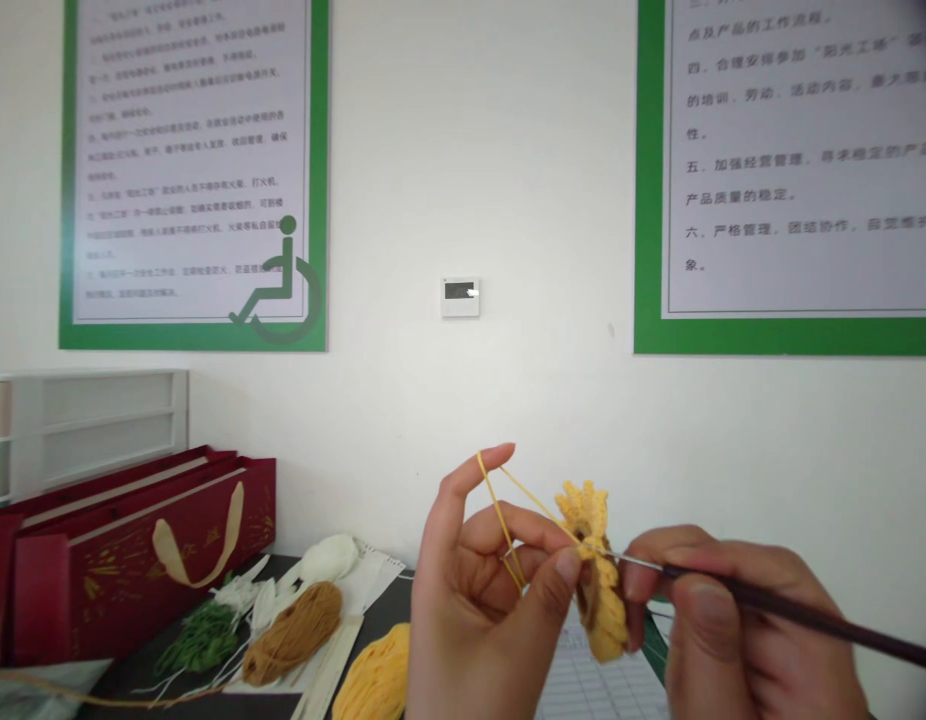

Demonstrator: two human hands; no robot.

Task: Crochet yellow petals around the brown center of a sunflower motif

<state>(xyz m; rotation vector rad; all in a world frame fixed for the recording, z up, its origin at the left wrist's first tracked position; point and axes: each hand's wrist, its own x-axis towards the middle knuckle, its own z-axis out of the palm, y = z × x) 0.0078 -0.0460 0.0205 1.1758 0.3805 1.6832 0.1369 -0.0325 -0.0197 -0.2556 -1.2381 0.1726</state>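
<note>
My left hand [500,590] pinches a yellow crocheted piece [605,600] between thumb and fingers. Its index finger is raised, with yellow yarn [534,492] looped round it and running down to the piece. The piece has a ribbed, petal-like top and a thicker, curled lower part. My right hand [740,610] grips the dark handle of a crochet hook [778,603]. The hook's thin metal shaft points left and meets the piece beside my left thumb; its very tip is hidden in the stitches.
Left on the dark table lie a yellow yarn skein [377,675], a brown skein [294,632], green yarn [200,636] and white yarn [328,560]. Dark red gift bags [133,570] stand behind, near a pale drawer unit [110,410]. A printed sheet [594,680] lies below my hands.
</note>
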